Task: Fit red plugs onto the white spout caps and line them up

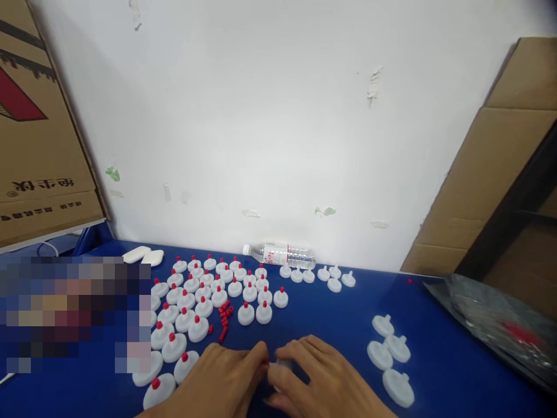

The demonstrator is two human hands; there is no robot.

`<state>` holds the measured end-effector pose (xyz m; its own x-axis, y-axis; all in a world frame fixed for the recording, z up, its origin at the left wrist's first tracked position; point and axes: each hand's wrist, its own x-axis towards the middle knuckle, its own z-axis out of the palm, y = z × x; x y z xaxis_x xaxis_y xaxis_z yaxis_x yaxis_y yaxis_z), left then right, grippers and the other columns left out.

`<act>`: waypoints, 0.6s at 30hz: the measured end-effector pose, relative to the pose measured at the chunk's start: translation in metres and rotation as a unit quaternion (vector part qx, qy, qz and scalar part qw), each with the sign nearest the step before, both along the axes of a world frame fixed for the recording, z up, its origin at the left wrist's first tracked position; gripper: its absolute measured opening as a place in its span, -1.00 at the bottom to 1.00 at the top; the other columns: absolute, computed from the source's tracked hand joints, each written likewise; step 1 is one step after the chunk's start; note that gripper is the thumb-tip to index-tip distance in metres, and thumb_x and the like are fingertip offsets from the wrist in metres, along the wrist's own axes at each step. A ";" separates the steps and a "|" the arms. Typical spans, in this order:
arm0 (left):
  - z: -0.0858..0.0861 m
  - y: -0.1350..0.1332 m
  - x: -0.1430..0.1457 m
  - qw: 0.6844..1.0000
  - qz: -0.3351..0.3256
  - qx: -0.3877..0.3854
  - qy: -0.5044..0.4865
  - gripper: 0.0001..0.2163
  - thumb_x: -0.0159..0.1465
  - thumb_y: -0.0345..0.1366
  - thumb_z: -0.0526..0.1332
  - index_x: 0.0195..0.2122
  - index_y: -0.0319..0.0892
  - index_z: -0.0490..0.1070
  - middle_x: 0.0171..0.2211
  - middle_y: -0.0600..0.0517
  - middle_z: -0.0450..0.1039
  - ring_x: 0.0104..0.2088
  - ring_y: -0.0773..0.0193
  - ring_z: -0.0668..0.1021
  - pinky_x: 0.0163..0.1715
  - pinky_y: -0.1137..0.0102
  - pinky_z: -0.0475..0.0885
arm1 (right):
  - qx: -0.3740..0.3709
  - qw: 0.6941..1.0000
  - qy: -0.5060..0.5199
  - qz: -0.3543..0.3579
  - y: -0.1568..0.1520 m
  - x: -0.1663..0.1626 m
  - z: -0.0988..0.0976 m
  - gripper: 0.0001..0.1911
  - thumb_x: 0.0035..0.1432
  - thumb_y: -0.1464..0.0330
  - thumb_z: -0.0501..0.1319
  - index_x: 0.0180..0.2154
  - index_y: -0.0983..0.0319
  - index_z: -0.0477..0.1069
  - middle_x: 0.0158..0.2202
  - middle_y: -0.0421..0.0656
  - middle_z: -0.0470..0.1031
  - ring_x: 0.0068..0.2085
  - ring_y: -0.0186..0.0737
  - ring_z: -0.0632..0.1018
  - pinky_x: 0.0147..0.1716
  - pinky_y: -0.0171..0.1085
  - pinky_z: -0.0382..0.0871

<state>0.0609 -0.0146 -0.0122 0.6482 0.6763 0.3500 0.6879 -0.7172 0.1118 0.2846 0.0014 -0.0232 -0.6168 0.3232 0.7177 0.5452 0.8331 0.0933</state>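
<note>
Near the front edge, my right hand (319,374) is closed around a white plastic disc with a spout (285,364), mostly hidden by the fingers. My left hand (228,374) is closed right beside it, fingertips pinched at a speck of red that looks like a red cap (266,364). Just beyond my left hand lies a small pile of loose red caps (224,313). Several white discs with red caps on their spouts (185,300) spread over the left half. Uncapped white discs (398,387) lie to the right of my right hand.
A clear water bottle (300,256) lies along the wall, with more uncapped discs (335,284) near it. At right are a plastic bag (500,325) and a cardboard flap (470,174). A carton (43,145) stands left, above a blurred-out area. Two white objects (137,254) lie at back left.
</note>
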 end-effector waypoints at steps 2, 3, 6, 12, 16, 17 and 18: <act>0.001 0.004 0.001 1.000 0.013 -0.001 0.004 -0.82 0.40 -0.47 0.04 -0.22 -0.08 0.38 -0.36 0.09 0.60 -0.46 0.24 0.62 -0.43 0.43 0.41 | -0.004 1.000 -0.007 -0.004 0.003 -0.002 -0.002 -0.76 0.54 0.19 0.15 -0.19 0.16 0.43 -0.32 -0.23 0.57 -0.35 -0.28 0.62 -0.30 -0.29 0.45; 0.001 0.006 0.002 1.000 0.024 0.014 -0.003 -0.80 0.42 -0.46 0.02 -0.21 -0.08 0.38 -0.35 0.07 0.60 -0.43 0.23 0.63 -0.41 0.41 0.42 | -0.007 1.000 -0.008 -0.007 0.005 -0.002 -0.004 -0.74 0.53 0.17 0.16 -0.20 0.16 0.42 -0.32 -0.23 0.57 -0.35 -0.27 0.61 -0.31 -0.27 0.42; 0.005 0.015 0.001 0.996 0.061 0.067 -0.026 -0.76 0.47 -0.42 -0.03 -0.23 -0.09 0.40 -0.35 0.03 0.57 -0.35 0.14 0.61 -0.34 0.32 0.45 | -0.036 0.999 0.003 -0.027 0.008 -0.001 -0.007 -0.81 0.49 0.21 0.23 -0.20 0.16 0.39 -0.29 -0.23 0.58 -0.29 -0.22 0.61 -0.19 -0.20 0.39; 0.016 0.029 -0.005 0.984 0.127 0.115 0.044 -0.68 0.46 -0.43 -0.05 -0.34 -0.17 0.46 -0.36 -0.12 0.49 -0.26 -0.06 0.51 -0.24 0.07 0.44 | -0.148 0.984 0.038 -0.094 0.010 0.006 -0.008 -0.62 0.15 0.43 0.54 -0.24 0.13 0.33 -0.31 -0.32 0.53 -0.30 -0.18 0.56 -0.20 -0.19 0.36; 0.018 0.031 -0.008 0.971 0.181 0.119 0.103 -0.68 0.45 -0.38 0.00 -0.33 -0.22 0.52 -0.37 -0.17 0.50 -0.24 -0.13 0.49 -0.16 -0.06 0.44 | -0.162 0.981 0.018 -0.109 0.011 0.008 -0.010 -0.67 0.16 0.45 0.50 -0.23 0.13 0.36 -0.26 -0.28 0.53 -0.24 -0.11 0.57 -0.12 -0.10 0.40; 0.018 0.032 -0.009 0.968 0.192 0.116 0.113 -0.69 0.45 -0.36 0.02 -0.33 -0.23 0.53 -0.37 -0.18 0.50 -0.23 -0.15 0.50 -0.15 -0.08 0.45 | -0.162 0.980 0.010 -0.117 0.011 0.008 -0.010 -0.71 0.19 0.45 0.47 -0.21 0.13 0.37 -0.24 -0.25 0.53 -0.23 -0.09 0.58 -0.11 -0.08 0.42; 0.018 0.032 -0.009 0.966 0.200 0.113 0.123 -0.69 0.45 -0.34 0.04 -0.32 -0.23 0.55 -0.37 -0.18 0.51 -0.22 -0.16 0.50 -0.13 -0.09 0.45 | -0.160 0.979 0.003 -0.125 0.010 0.008 -0.010 -0.75 0.23 0.44 0.44 -0.21 0.14 0.38 -0.23 -0.22 0.52 -0.22 -0.07 0.58 -0.11 -0.06 0.43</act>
